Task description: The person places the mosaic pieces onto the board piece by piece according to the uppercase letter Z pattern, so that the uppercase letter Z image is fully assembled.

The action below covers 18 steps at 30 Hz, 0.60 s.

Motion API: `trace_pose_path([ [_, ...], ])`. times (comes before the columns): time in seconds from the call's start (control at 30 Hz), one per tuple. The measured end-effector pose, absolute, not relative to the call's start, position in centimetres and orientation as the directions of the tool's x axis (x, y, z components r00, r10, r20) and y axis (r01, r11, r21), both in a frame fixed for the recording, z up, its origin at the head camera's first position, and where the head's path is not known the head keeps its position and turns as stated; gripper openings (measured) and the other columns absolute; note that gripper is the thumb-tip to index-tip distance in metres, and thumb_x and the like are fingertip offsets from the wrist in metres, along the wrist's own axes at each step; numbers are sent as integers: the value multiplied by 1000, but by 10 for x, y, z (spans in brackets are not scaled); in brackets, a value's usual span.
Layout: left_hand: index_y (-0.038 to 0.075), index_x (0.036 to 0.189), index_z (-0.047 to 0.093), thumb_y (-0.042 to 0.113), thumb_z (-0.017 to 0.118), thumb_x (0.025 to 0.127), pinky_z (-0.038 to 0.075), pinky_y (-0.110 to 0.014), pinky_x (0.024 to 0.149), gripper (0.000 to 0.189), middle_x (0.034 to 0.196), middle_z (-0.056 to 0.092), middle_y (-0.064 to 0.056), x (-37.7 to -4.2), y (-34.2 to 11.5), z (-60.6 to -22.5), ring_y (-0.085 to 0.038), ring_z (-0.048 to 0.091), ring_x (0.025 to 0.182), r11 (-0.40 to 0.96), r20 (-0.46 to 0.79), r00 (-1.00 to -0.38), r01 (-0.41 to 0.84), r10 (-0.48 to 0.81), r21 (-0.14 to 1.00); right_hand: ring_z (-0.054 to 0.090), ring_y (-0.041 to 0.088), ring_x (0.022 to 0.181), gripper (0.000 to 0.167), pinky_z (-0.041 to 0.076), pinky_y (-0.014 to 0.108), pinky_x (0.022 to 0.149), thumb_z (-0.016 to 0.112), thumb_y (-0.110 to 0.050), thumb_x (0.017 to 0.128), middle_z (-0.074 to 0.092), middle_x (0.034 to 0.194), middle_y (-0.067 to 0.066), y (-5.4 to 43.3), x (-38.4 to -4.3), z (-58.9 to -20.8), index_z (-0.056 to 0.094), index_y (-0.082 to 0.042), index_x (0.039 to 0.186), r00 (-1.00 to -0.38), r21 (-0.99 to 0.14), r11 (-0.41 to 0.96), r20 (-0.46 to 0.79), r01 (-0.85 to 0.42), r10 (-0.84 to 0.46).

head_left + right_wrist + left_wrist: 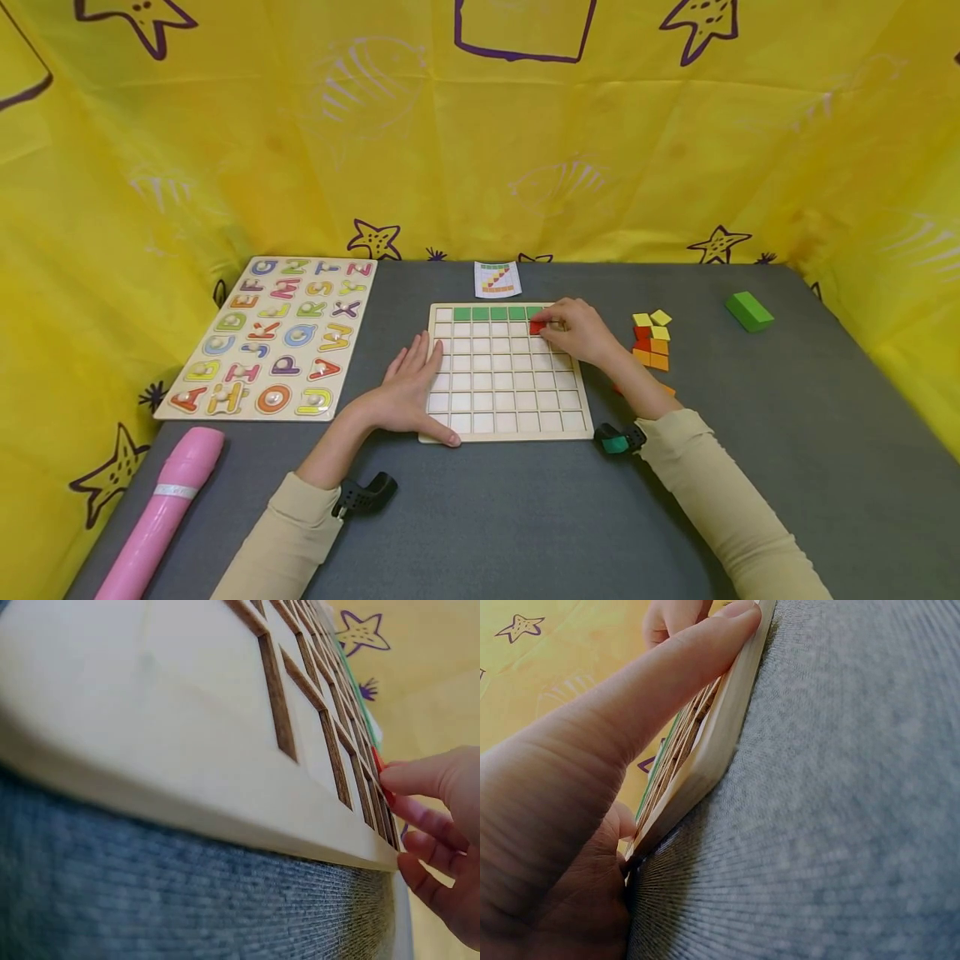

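Note:
A wooden grid board (510, 383) with pale square cells lies on the grey table. Several green tiles (490, 314) fill most of its top row. At the second row, toward the right, my right hand (581, 332) pinches a red square tile (537, 328) between thumb and fingers; the tile's red edge (376, 759) also shows in the right wrist view. My left hand (405, 392) rests spread at the board's left side, fingers along the left edge and thumb (697, 656) on the near rim. Behind the board lies a small card (497, 280) printed with a coloured tile pattern.
Loose yellow, red and orange tiles (659, 333) lie right of the board, and an orange tile (667, 390) is partly hidden by the right forearm. Farther right sits a green block (748, 312). To the left are an alphabet puzzle board (247, 337) and a pink cylindrical object (161, 517).

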<state>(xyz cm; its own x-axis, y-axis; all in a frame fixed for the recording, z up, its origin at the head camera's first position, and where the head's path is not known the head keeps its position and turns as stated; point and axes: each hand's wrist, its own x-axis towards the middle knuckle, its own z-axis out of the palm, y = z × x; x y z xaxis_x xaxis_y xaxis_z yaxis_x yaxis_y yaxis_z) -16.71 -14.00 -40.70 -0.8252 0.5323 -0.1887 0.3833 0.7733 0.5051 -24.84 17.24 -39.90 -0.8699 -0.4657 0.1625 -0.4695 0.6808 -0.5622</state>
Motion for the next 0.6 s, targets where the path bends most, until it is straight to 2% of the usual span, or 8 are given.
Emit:
trace_pose_path([
  [0.3, -3, 154, -3, 64, 83, 61, -5, -51, 114, 143, 158, -17, -24, -166, -140, -405, -32, -19, 145, 771, -190, -822, 387, 537, 506, 57, 27, 84, 25, 45, 38, 74, 65, -3, 92, 68, 101, 14, 173, -243, -398, 70, -2, 116, -902, -590, 692, 173, -416, -395],
  [0.6, -2, 154, -2, 64, 83, 61, -5, -52, 114, 143, 158, -17, -24, -167, -141, -405, -32, -19, 145, 770, -191, -822, 384, 536, 509, 58, 27, 84, 17, 44, 37, 74, 64, -11, 94, 71, 103, 11, 190, -242, -397, 73, -7, 108, -949, -620, 719, 164, -312, -270],
])
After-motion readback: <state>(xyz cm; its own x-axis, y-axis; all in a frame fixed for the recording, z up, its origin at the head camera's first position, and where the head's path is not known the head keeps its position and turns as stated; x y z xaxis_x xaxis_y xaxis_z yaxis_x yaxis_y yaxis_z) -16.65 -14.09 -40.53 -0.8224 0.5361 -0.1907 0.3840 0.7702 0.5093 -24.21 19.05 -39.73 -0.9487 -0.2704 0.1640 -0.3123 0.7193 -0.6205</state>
